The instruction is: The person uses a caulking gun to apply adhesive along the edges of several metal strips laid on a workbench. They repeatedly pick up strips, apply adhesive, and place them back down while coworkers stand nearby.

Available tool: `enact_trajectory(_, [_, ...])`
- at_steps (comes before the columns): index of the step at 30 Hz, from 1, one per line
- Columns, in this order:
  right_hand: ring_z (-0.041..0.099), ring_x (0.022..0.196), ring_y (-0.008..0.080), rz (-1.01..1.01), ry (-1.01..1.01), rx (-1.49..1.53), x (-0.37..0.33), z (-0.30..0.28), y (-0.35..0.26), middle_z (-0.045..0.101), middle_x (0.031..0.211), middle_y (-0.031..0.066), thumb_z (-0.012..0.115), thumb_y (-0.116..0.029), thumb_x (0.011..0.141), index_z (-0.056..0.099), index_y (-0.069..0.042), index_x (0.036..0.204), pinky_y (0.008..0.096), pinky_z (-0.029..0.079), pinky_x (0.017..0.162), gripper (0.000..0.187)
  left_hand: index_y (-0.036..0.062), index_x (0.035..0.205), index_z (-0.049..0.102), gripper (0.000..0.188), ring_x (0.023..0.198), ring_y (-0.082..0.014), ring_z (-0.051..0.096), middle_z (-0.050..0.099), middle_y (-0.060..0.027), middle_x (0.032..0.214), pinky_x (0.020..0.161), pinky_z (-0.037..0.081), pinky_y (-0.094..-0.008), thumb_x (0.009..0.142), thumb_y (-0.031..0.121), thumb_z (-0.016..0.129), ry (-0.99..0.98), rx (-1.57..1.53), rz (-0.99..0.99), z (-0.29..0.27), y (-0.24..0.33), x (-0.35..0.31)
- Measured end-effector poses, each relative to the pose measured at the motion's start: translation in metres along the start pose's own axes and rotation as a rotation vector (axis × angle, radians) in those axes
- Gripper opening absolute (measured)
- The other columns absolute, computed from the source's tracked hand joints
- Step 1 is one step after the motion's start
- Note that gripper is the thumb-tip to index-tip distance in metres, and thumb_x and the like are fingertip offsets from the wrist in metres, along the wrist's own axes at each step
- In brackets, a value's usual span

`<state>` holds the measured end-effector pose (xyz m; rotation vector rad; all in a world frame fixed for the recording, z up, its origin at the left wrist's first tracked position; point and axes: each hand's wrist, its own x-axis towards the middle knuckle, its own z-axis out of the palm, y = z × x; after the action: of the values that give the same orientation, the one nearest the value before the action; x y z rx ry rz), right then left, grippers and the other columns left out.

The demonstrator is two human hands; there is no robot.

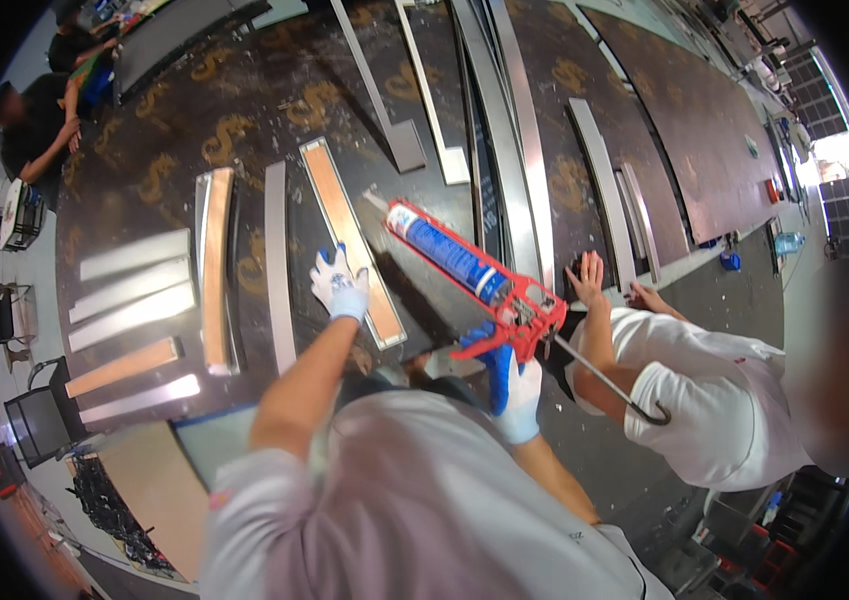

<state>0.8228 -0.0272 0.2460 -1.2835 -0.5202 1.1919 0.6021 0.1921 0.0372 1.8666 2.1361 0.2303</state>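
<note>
My left hand point(340, 284), in a white glove with blue on it, rests on a metal-edged strip with a wood-coloured face point(344, 232). Its fingers are apart, and the strip lies slanted on the dark table under it. My right hand point(506, 372), in a blue and white glove, is closed round the handle of a red caulking gun point(534, 312). A blue and white sealant cartridge point(449, 258) sits in the gun. Its nozzle point(374, 199) points up and left, above the table beside the strip's upper part.
A grey strip point(278, 265) and another wood-faced strip point(216, 270) lie to the left, with several white panels point(134, 278) beyond. Long metal profiles point(504, 130) cross the table point(274, 80). At right, a co-worker in a white shirt point(704, 390) has hands at the table; other people stand far left.
</note>
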Motion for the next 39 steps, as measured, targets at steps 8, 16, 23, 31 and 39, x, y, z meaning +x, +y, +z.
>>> enact_trajectory(8, [0.073,0.128,0.0372,0.029,-0.022,-0.005,0.005,0.009,-0.010,0.070,0.138,0.0236,0.060,-0.031,0.119,0.054,0.007,0.150,0.0529,0.058,0.113,0.050,0.0309,0.174,0.041,0.103,0.154,-0.0452,0.044,0.037,-0.0178,0.179,0.121,0.043,-0.0599,0.087,0.057,0.089,-0.229,0.124,0.196,-0.012,-0.015,0.010])
enact_trajectory(16, [0.075,0.123,0.0351,0.039,-0.076,0.091,0.039,0.030,-0.009,0.072,0.132,0.0196,0.061,-0.027,0.119,0.059,0.005,0.143,0.0535,0.062,0.110,0.040,0.0308,0.173,0.042,0.101,0.153,-0.0423,0.044,0.039,-0.0140,0.178,0.122,0.042,-0.0582,0.088,0.059,0.088,-0.194,0.107,0.220,-0.004,-0.024,0.008])
enact_trajectory(23, [0.080,0.107,0.0305,-0.046,-0.203,-0.060,0.147,0.082,0.004,0.076,0.118,0.0178,0.063,-0.028,0.118,0.063,0.006,0.140,0.0464,0.066,0.099,0.041,0.0326,0.173,0.042,0.100,0.155,-0.0392,0.043,0.037,-0.0120,0.179,0.121,0.043,-0.0571,0.088,0.061,0.086,-0.248,0.126,0.180,-0.013,-0.018,0.012])
enact_trajectory(31, [0.080,0.098,0.0267,0.027,-0.201,-0.162,0.249,0.134,0.020,0.077,0.113,0.0168,0.064,-0.030,0.117,0.065,0.006,0.134,0.0427,0.067,0.093,0.040,0.0342,0.175,0.040,0.099,0.160,-0.0395,0.039,0.031,-0.0127,0.184,0.122,0.039,-0.0568,0.091,0.060,0.085,-0.346,0.070,0.128,-0.024,-0.017,0.015])
enact_trajectory(39, [0.077,0.089,0.0206,-0.129,-0.216,-0.537,0.283,0.157,0.023,0.077,0.099,0.0109,0.062,-0.031,0.117,0.070,0.004,0.124,0.0367,0.064,0.085,0.036,0.0358,0.176,0.037,0.103,0.158,-0.0409,0.038,0.035,-0.0131,0.181,0.124,0.036,-0.0570,0.088,0.061,0.086,-0.319,0.037,0.133,-0.021,-0.021,0.015])
